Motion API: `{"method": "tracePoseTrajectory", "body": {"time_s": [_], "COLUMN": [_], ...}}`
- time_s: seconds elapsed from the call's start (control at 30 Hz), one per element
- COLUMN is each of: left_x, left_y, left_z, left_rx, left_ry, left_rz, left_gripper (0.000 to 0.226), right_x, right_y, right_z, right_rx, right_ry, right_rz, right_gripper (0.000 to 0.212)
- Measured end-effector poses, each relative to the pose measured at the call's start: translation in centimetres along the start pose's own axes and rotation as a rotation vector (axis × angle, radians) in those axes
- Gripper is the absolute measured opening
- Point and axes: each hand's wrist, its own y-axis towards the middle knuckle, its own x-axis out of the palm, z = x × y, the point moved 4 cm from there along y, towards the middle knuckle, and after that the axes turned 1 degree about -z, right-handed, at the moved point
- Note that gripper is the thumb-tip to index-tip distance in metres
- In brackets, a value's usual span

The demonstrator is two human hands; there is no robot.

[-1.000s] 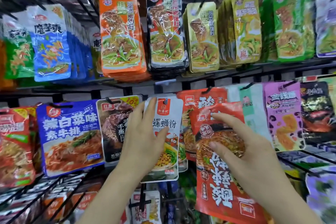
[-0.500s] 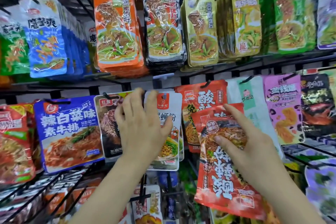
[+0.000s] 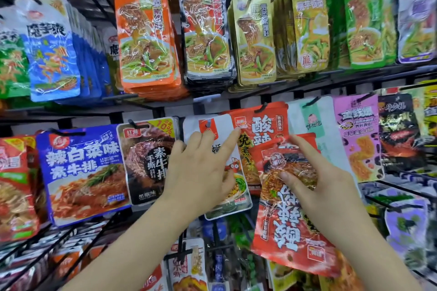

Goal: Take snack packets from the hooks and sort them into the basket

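A white snack packet (image 3: 222, 125) with a red logo hangs on a black hook in the middle row. My left hand (image 3: 201, 172) lies flat over it, fingers spread and wrapped round its left edge, thumb on its lower right. My right hand (image 3: 316, 184) holds a large red noodle packet (image 3: 290, 231) off the hooks, thumb pressed on its front, fingers behind its top. Behind it another red packet (image 3: 260, 125) hangs on its hook. No basket is in view.
Rows of hanging packets fill the rack: blue (image 3: 82, 172) and dark brown (image 3: 146, 160) ones to the left, pink (image 3: 357, 137) and black ones to the right. Orange (image 3: 144, 30), black and yellow stacks hang above. Black hooks jut forward below.
My left hand slid up the white packet and curled round its left edge. My right hand kept the red packet, shifting slightly up and left.
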Motion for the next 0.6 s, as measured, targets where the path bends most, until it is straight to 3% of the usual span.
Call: {"method": "tracePoseTrajectory", "body": {"time_s": [0.27, 0.4, 0.5, 0.6], "left_x": [0.9, 0.7, 0.0, -2.2], "left_y": [-0.4, -0.2, -0.3, -0.9], "left_z": [-0.7, -0.7, -1.0, -0.8], "left_rx": [0.068, 0.076, -0.021, -0.285], "left_ry": [0.018, -0.076, -0.410, -0.951], "left_rz": [-0.021, 0.009, 0.018, -0.008], "left_gripper": [0.067, 0.055, 0.032, 0.009], "right_x": [0.0, -0.6, -1.1, -1.6], "right_y": [0.2, -0.1, -0.6, -1.1], "right_z": [0.5, 0.6, 0.3, -0.8], "right_rx": [0.008, 0.030, 0.067, 0.029], "right_ry": [-0.085, 0.186, 0.455, 0.558], "right_rz": [0.002, 0.031, 0.075, 0.115], "right_gripper": [0.069, 0.063, 0.067, 0.073]}}
